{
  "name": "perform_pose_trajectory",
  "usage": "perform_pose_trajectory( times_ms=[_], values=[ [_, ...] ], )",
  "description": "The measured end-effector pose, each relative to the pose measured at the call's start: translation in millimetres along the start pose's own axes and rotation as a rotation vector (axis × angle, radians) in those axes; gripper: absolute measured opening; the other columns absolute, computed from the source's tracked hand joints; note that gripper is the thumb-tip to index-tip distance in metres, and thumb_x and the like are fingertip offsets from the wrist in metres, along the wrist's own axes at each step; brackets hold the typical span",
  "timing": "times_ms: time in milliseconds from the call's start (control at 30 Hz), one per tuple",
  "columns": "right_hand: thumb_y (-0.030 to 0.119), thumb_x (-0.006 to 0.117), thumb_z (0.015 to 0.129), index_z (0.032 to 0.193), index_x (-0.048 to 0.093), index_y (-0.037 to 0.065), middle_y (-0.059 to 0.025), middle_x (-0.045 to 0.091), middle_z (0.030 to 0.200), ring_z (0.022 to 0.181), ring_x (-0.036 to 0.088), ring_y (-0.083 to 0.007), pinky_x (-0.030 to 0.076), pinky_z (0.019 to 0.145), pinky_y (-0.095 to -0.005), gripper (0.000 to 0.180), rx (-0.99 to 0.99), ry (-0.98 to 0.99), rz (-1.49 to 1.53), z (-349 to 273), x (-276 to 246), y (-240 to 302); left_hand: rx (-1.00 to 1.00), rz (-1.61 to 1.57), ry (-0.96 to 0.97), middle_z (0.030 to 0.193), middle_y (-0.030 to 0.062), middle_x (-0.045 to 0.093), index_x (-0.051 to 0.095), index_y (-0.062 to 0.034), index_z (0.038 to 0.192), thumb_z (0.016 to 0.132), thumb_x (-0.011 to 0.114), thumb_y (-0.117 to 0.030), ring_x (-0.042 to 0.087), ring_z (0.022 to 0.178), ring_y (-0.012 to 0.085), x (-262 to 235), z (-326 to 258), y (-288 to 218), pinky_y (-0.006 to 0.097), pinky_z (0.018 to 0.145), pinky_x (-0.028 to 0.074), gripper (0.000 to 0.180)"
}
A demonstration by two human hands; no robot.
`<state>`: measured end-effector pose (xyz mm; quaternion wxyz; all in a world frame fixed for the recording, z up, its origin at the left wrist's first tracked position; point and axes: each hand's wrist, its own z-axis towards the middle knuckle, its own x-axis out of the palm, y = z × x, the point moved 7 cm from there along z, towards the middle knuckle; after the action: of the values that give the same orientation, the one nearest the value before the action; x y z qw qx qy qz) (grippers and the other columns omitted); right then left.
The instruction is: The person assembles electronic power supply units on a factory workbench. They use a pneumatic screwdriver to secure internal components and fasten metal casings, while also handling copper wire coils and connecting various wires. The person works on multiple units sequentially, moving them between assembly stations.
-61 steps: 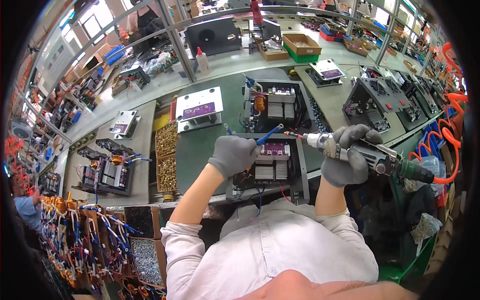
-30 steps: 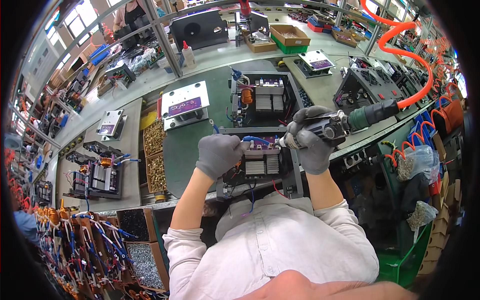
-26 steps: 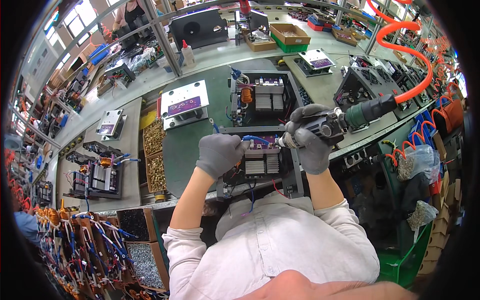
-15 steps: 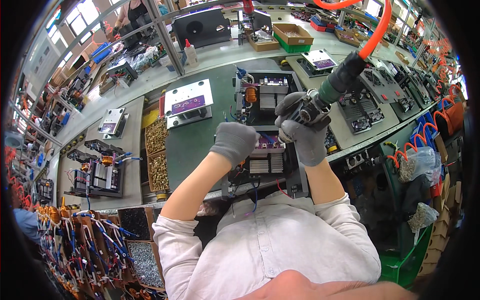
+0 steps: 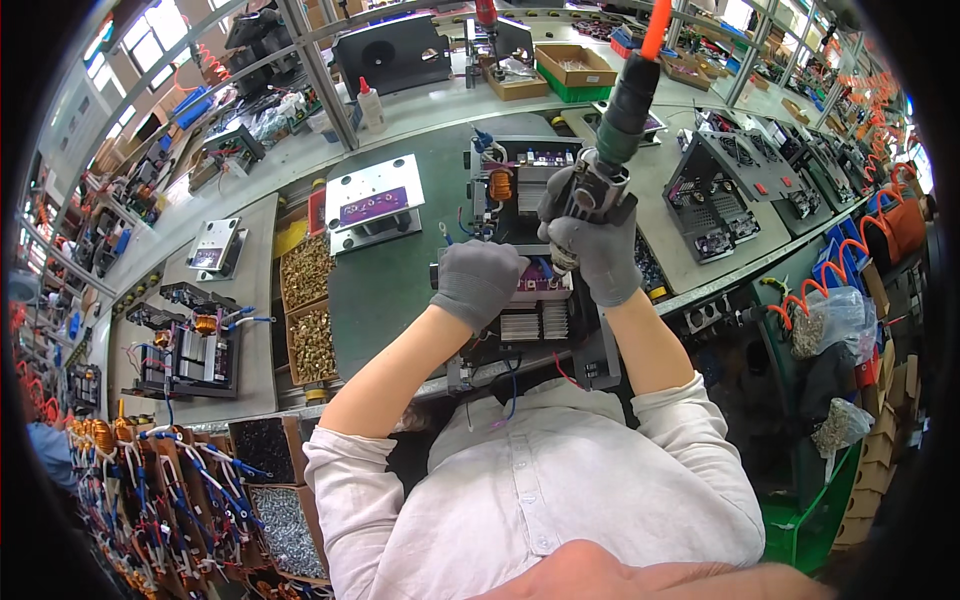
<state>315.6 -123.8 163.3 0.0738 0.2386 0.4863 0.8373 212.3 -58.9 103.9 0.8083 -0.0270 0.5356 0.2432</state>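
Observation:
My right hand [image 5: 597, 250], in a grey glove, is wrapped round a pneumatic screwdriver [image 5: 598, 185] with a dark green and black body. The tool leans over the right part of an open black chassis [image 5: 597, 345]. Inside that chassis are a purple circuit board [image 5: 535, 285] and silver finned heat sinks [image 5: 535, 325]. My left hand [image 5: 480, 283], also gloved, is closed at the chassis's upper left; its fingertips, and anything in them, are hidden. A second chassis holding a copper coil [image 5: 499, 184] lies just beyond, on the dark green work surface [image 5: 385, 300].
A silver plate assembly [image 5: 376, 200] stands to the left, beside bins of brass-coloured fasteners [image 5: 308, 275]. Wire harnesses [image 5: 150, 500] hang at lower left. More black housings [image 5: 720, 190] sit to the right. An orange hose [image 5: 655, 30] runs up from the tool.
My right hand has shifted slightly left, and the screwdriver has swung left into a more upright lean. My left hand stays at the near chassis, turned slightly.

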Motion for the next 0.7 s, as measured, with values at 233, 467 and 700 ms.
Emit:
perform_pose_trajectory(
  times_ms=[233, 467, 700],
  values=[
    [-0.006, 0.059, 0.062, 0.098, 0.055, 0.002, -0.0079, 0.063, 0.081, 0.066, 0.062, -0.0139, 0.051, 0.059, -0.0253, 0.037, -0.032, -0.003, -0.067, -2.0, 0.3, 5.1, -0.131, -0.222, 0.211, 0.065, 0.0101, 0.064, 0.062, -0.0105, 0.078, 0.082, 0.066, -0.037, 0.066, 0.065, 0.0274, -27.0, 0.8, 35.3, 0.04, 0.056, 0.05, 0.027],
    [-0.006, 0.058, 0.063, 0.099, 0.055, 0.003, -0.0091, 0.063, 0.083, 0.066, 0.062, -0.0145, 0.051, 0.058, -0.0252, 0.038, 0.001, 0.023, -0.016, -0.6, -1.7, 3.8, -0.089, 0.016, 0.373, 0.068, 0.0085, 0.066, 0.065, -0.0106, 0.082, 0.081, 0.063, -0.022, 0.069, 0.067, 0.0259, 5.3, 9.7, 33.1, 0.04, 0.055, 0.051, 0.011],
    [-0.011, 0.061, 0.07, 0.105, 0.06, 0.002, -0.0035, 0.065, 0.086, 0.068, 0.057, -0.006, 0.047, 0.055, -0.0198, 0.037, -0.065, 0.061, 0.039, -3.3, -3.4, 2.1, -0.082, 0.1, 0.329, 0.069, 0.0093, 0.068, 0.065, -0.0081, 0.083, 0.083, 0.061, -0.016, 0.07, 0.07, 0.025, 16.2, 17.1, 30.2, 0.038, 0.054, 0.051, 0.01]
  ],
)
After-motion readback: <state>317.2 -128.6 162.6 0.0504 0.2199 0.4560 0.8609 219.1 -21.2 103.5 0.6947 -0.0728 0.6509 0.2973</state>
